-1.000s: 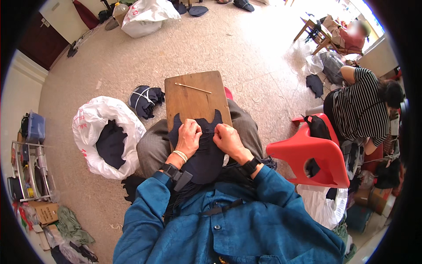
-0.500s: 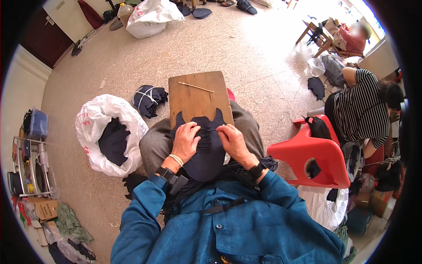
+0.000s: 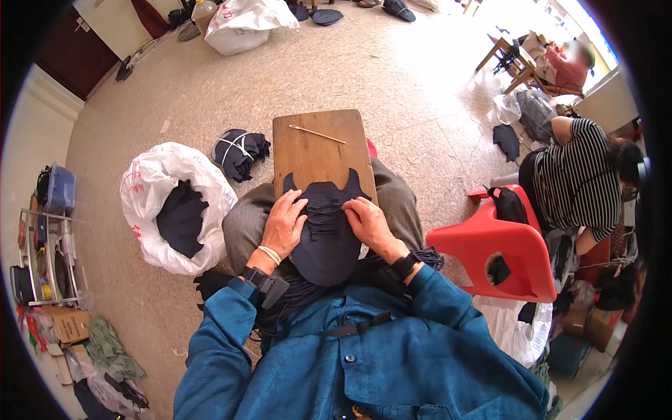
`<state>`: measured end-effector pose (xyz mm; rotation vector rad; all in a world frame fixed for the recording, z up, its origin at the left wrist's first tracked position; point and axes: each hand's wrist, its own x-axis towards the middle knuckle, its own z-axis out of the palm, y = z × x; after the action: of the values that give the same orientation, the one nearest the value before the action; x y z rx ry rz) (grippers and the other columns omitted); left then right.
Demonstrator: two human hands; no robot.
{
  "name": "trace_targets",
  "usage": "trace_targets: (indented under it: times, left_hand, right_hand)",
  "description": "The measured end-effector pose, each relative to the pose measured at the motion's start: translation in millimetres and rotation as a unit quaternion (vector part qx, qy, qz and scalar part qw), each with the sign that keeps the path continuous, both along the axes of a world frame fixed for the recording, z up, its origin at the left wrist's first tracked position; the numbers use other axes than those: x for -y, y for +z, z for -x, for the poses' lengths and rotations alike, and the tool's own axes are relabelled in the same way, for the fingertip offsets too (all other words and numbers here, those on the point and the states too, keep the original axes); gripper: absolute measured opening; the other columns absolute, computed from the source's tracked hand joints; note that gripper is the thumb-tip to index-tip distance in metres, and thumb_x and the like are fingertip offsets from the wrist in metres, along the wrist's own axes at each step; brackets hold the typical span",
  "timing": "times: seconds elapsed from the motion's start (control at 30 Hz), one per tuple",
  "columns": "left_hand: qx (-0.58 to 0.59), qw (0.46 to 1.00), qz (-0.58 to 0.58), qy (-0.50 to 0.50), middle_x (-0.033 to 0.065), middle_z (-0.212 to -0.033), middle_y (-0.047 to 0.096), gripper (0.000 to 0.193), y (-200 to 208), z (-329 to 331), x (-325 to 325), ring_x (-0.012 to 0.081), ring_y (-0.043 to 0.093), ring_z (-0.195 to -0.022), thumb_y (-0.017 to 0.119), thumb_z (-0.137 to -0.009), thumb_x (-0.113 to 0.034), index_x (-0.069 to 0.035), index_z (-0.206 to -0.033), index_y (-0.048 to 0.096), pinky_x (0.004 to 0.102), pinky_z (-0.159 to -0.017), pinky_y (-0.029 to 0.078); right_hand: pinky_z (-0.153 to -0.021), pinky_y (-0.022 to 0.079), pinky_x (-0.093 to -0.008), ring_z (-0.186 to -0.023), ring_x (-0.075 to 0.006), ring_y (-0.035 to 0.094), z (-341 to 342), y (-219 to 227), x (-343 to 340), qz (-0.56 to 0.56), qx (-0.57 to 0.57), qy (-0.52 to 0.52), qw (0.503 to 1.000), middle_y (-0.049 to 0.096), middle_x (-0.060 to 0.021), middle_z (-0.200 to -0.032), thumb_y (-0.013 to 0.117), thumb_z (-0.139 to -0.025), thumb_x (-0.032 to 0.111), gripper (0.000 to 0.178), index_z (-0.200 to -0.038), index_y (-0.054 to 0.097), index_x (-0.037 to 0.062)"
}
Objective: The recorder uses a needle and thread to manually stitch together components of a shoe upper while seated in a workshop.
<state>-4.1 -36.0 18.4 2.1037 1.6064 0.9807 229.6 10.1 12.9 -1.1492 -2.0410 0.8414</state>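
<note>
A dark navy shoe upper (image 3: pixel 323 255) lies over the near end of a wooden board (image 3: pixel 322 154) on my lap. Black lace (image 3: pixel 323 218) crosses its middle in several rows. My left hand (image 3: pixel 283 222) rests on the upper's left side, fingers stretched out and thumb apart. At the right edge of the lacing, my right hand (image 3: pixel 369 222) pinches a strand of the lace between thumb and forefinger. Farther up the board lies a thin pale needle-like tool (image 3: pixel 318 134). A bundle of black cords (image 3: pixel 428 258) spreads across my lap beneath the upper.
Left of me stands a white sack (image 3: pixel 143 234) of dark pieces, with a tied dark bundle (image 3: pixel 239 152) near it. A red plastic stool (image 3: pixel 476 245) is at my right. Beyond it sits a person in a striped top (image 3: pixel 574 175); another person (image 3: pixel 565 66) sits farther back.
My left hand has drawn back leftward off the lacing, uncovering more of it. The right hand stays at the lacing's right edge. The view has shifted slightly.
</note>
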Motion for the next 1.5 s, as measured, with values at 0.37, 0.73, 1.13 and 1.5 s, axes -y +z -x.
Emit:
trace_targets:
  times: [0.37,0.73,1.13,1.5]
  left_hand:
    - [-0.002,0.999,0.043,0.011,0.0078,-0.087,0.06,0.011,5,-6,-21,0.0278,0.058,-0.088,0.073,-0.076,-0.007,-0.006,-0.085,0.067,0.0388,-0.081,0.046]
    - [-0.071,0.993,-0.037,-0.087,0.01,-0.091,0.056,0.009,7,2,-23,0.0286,0.055,-0.09,0.066,-0.082,-0.007,-0.003,-0.087,0.06,0.0361,-0.081,0.046]
    - [-0.038,0.993,0.062,-0.097,0.0115,-0.082,0.059,0.008,-2,11,-36,0.0313,0.059,-0.084,0.073,-0.072,-0.014,-0.01,-0.074,0.066,0.0405,-0.076,0.049]
    - [-0.019,0.999,-0.015,0.037,0.0107,-0.102,0.059,0.018,-12,3,-12,0.0322,0.057,-0.099,0.072,-0.074,-0.007,-0.008,-0.091,0.066,0.0436,-0.089,0.046]
  right_hand:
    - [-0.075,0.052,-0.0414,-0.085,-0.0353,0.063,2,1,2,-0.003,0.007,-0.018,1.0,0.062,-0.0146,-0.086,0.059,-0.09,0.007,0.009,-0.095,0.066,0.003]
    - [-0.073,0.052,-0.0411,-0.083,-0.0349,0.063,4,6,5,0.002,0.007,-0.032,0.999,0.062,-0.0141,-0.086,0.058,-0.09,0.007,0.009,-0.095,0.066,0.0037]
    - [-0.072,0.052,-0.0416,-0.082,-0.036,0.063,5,-8,4,-0.045,-0.009,-0.028,0.999,0.064,-0.0169,-0.083,0.061,-0.087,0.004,0.006,-0.089,0.066,0.0033]
    - [-0.062,0.054,-0.0449,-0.074,-0.0364,0.064,57,-5,-5,-0.077,0.121,0.103,0.984,0.06,-0.0154,-0.085,0.059,-0.089,0.014,0.009,-0.089,0.062,0.0046]
